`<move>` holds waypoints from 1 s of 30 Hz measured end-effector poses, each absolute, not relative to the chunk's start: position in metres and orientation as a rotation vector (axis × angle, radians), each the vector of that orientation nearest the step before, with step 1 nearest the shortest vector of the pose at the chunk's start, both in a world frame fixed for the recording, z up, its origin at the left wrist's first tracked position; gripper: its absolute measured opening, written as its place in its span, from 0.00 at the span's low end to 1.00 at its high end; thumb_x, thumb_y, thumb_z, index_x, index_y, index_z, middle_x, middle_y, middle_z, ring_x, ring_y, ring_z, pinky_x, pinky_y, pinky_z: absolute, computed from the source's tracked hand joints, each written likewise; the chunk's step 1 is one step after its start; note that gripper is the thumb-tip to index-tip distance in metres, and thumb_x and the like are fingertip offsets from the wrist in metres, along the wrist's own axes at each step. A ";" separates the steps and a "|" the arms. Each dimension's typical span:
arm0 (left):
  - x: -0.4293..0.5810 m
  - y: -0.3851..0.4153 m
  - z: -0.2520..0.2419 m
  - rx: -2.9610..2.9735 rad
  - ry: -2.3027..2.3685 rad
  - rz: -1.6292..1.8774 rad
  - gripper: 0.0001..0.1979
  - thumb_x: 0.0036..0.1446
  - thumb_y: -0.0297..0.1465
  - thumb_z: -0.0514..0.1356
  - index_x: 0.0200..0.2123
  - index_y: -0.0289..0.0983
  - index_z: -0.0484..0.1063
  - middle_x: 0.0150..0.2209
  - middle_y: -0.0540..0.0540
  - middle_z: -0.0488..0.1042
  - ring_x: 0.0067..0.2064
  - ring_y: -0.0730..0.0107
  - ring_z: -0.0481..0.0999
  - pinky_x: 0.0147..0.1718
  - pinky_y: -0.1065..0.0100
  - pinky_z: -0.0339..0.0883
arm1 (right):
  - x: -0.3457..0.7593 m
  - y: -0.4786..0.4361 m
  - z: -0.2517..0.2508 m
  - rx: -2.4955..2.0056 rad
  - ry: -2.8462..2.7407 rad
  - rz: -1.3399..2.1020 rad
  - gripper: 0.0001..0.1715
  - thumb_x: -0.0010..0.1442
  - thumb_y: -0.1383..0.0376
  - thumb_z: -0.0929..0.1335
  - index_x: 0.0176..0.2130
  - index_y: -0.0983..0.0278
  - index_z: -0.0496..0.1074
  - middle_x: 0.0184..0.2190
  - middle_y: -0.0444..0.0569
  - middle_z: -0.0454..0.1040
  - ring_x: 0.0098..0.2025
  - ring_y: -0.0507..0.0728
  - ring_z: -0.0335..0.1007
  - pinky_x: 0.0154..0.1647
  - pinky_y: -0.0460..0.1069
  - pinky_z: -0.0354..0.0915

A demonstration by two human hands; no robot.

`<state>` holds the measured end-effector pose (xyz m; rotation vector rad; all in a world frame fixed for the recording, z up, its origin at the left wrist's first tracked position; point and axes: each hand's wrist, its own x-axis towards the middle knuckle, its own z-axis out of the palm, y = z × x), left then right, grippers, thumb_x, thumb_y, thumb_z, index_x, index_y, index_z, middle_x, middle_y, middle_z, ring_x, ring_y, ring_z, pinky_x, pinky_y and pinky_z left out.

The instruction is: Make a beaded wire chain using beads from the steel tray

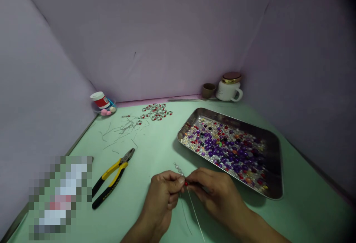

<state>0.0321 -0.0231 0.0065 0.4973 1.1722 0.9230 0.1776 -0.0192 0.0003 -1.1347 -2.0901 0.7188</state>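
My left hand and my right hand meet low in the middle of the head view, fingertips pinched together. Between them is a thin wire strung with small clear beads and a red bead. A short beaded end sticks up past my left thumb. The wire's loose tail runs down toward me between my wrists. Both hands hover just above the green table, close to the near left corner of the bead tray.
A steel tray of purple, red and clear beads lies to the right. Yellow-handled pliers lie left of my hands. Farther back are wire offcuts, finished bead links, a tipped jar, a small cup and a lidded mug.
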 end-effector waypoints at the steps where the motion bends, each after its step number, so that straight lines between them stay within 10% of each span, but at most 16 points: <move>1: 0.032 -0.023 0.007 0.508 1.175 0.909 0.07 0.37 0.27 0.62 0.18 0.30 0.66 0.15 0.52 0.63 0.12 0.89 0.47 0.13 0.76 0.31 | 0.178 -0.019 0.001 -1.148 -2.080 0.727 0.07 0.53 0.69 0.64 0.32 0.63 0.72 0.26 0.48 0.73 0.26 0.52 0.68 0.27 0.45 0.61; 16: 0.030 -0.022 0.016 0.879 1.292 0.764 0.10 0.44 0.29 0.58 0.14 0.34 0.66 0.06 0.57 0.53 0.08 0.85 0.47 0.09 0.77 0.38 | 0.172 -0.022 0.001 -1.388 -1.806 1.089 0.04 0.45 0.70 0.66 0.23 0.64 0.71 0.19 0.45 0.72 0.21 0.51 0.66 0.21 0.44 0.59; 30: 0.031 -0.023 0.016 1.026 1.232 0.887 0.05 0.36 0.28 0.63 0.16 0.32 0.70 0.15 0.51 0.63 0.18 0.79 0.56 0.17 0.75 0.49 | 0.177 -0.022 0.004 -1.303 -1.878 0.905 0.05 0.46 0.69 0.66 0.22 0.65 0.71 0.18 0.45 0.71 0.20 0.51 0.65 0.20 0.44 0.57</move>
